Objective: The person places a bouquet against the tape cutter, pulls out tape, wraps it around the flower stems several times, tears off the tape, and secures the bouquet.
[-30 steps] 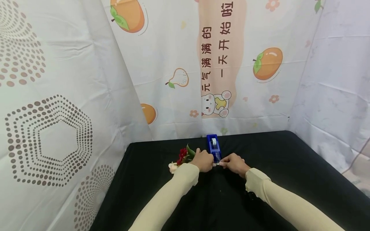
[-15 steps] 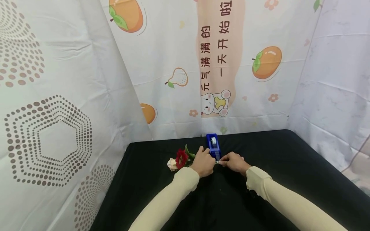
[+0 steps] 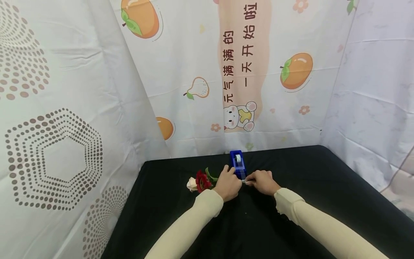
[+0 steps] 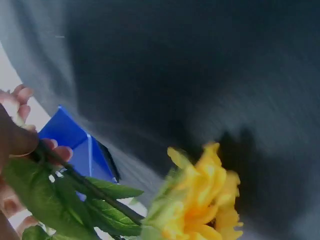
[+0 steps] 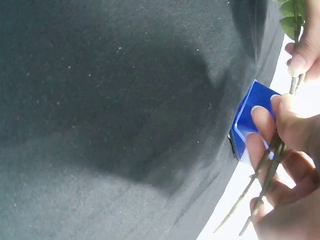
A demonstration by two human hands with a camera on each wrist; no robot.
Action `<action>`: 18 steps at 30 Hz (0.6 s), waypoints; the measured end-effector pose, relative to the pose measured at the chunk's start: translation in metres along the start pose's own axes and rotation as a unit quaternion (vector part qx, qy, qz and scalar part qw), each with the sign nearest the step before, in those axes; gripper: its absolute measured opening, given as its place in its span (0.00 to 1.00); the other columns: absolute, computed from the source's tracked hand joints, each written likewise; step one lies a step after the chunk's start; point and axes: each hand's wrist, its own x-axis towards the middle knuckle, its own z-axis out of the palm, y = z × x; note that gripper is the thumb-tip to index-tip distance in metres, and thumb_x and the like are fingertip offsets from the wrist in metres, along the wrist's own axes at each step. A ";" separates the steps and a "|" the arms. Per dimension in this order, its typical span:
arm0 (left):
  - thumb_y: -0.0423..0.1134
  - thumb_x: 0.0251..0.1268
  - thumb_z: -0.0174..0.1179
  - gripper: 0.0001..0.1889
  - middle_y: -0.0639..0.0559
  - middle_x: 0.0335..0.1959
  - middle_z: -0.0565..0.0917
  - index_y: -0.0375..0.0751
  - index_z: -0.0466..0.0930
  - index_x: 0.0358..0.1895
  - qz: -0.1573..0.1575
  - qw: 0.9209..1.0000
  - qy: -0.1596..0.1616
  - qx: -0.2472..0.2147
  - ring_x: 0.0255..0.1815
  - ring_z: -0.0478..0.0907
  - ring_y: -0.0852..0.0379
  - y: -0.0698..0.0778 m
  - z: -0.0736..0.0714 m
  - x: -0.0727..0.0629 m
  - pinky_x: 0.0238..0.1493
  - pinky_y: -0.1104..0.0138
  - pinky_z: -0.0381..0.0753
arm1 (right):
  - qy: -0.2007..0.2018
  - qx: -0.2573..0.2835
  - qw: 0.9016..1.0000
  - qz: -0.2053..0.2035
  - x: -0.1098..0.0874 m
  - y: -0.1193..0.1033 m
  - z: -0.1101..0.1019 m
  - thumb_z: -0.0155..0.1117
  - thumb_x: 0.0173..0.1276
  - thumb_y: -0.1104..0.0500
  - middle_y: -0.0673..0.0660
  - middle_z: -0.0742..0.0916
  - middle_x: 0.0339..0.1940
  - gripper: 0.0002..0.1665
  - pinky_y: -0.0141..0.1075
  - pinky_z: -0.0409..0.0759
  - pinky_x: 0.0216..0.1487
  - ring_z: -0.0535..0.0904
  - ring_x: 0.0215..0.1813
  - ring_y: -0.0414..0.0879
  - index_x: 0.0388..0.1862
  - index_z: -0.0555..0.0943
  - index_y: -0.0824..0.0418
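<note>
left hand (image 3: 228,185) pinches slim green flower stems (image 5: 262,189) over the black cloth-covered table (image 3: 291,169), towards its far edge; right hand (image 3: 263,182) pinches them nearer their bare ends, beside a blue plastic tape dispenser (image 3: 237,166). bunching the stems tightly and steadily would probably help.

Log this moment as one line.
left hand: grips flower stems | right hand: holds them nearer bare ends | in view: red bloom, cream bloom, yellow bloom | blue tape dispenser: beyond hands
</note>
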 end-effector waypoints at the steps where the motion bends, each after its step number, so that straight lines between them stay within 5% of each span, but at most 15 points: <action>1: 0.55 0.70 0.64 0.14 0.60 0.26 0.83 0.59 0.83 0.24 -0.012 1.000 -0.003 -0.020 0.44 0.69 0.54 -0.002 -0.001 0.000 0.54 0.55 0.62 | 0.010 -0.004 1.000 -0.008 0.000 0.000 0.000 0.70 0.70 0.57 0.44 0.90 0.32 0.08 0.50 0.65 0.46 0.84 0.38 0.46 0.45 0.92 0.55; 5: 0.53 0.75 0.60 0.17 0.60 0.22 0.79 0.57 0.82 0.24 -0.064 0.987 -0.033 -0.147 0.36 0.67 0.55 -0.010 -0.007 0.004 0.49 0.56 0.58 | 0.031 -0.004 0.999 -0.016 -0.002 0.002 0.000 0.71 0.69 0.57 0.48 0.91 0.36 0.08 0.53 0.66 0.48 0.85 0.43 0.51 0.44 0.93 0.55; 9: 0.49 0.79 0.56 0.21 0.59 0.20 0.75 0.54 0.79 0.21 -0.103 0.955 -0.081 -0.268 0.33 0.66 0.55 -0.018 -0.010 0.009 0.46 0.54 0.54 | 0.043 0.003 0.999 -0.017 -0.002 0.003 0.002 0.72 0.69 0.58 0.49 0.91 0.37 0.08 0.52 0.66 0.48 0.85 0.42 0.52 0.43 0.93 0.56; 13: 0.48 0.80 0.56 0.20 0.59 0.20 0.76 0.52 0.82 0.23 -0.116 0.930 -0.116 -0.328 0.32 0.69 0.56 -0.021 -0.009 0.013 0.47 0.54 0.54 | 0.061 -0.005 0.998 -0.028 -0.002 0.004 0.004 0.72 0.68 0.58 0.50 0.92 0.37 0.08 0.51 0.67 0.46 0.86 0.40 0.51 0.43 0.93 0.56; 15: 0.47 0.79 0.57 0.18 0.60 0.21 0.77 0.52 0.84 0.25 -0.118 0.927 -0.122 -0.335 0.32 0.70 0.57 -0.021 -0.008 0.015 0.48 0.55 0.55 | 0.068 -0.011 0.997 -0.031 -0.003 0.003 0.005 0.72 0.68 0.58 0.51 0.92 0.38 0.08 0.52 0.69 0.47 0.86 0.40 0.52 0.43 0.93 0.56; 18: 0.48 0.77 0.59 0.17 0.62 0.23 0.78 0.54 0.85 0.26 -0.112 0.939 -0.104 -0.307 0.35 0.70 0.57 -0.019 -0.009 0.016 0.49 0.55 0.55 | 0.068 -0.005 0.997 -0.024 -0.005 0.003 0.006 0.72 0.68 0.58 0.51 0.92 0.38 0.08 0.53 0.69 0.48 0.86 0.40 0.51 0.44 0.93 0.56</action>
